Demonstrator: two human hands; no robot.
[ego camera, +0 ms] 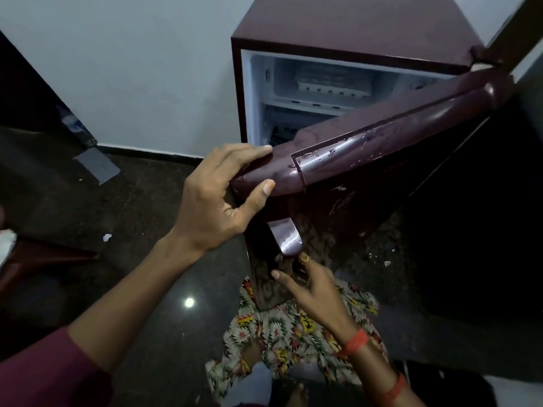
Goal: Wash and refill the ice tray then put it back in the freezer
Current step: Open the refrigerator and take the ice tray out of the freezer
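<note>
Left hand (211, 207) is clasping the rounded top corner of the glossy door (382, 148); right hand (311, 286) is gripping its curved handle (286, 236).

You stand over a dark speckled floor (164, 289). A flat grey sheet (97, 168) lies on it near the left wall's foot, and small white scraps (107, 237) lie to both sides. Inside the freezer (323, 80), the shelf (317, 103) carries a white ice tray (332, 83).

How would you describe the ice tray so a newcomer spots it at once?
Find the maroon fridge against the white wall. Look in its top freezer compartment: the white ice tray sits there, marked by its row of small cells.
</note>
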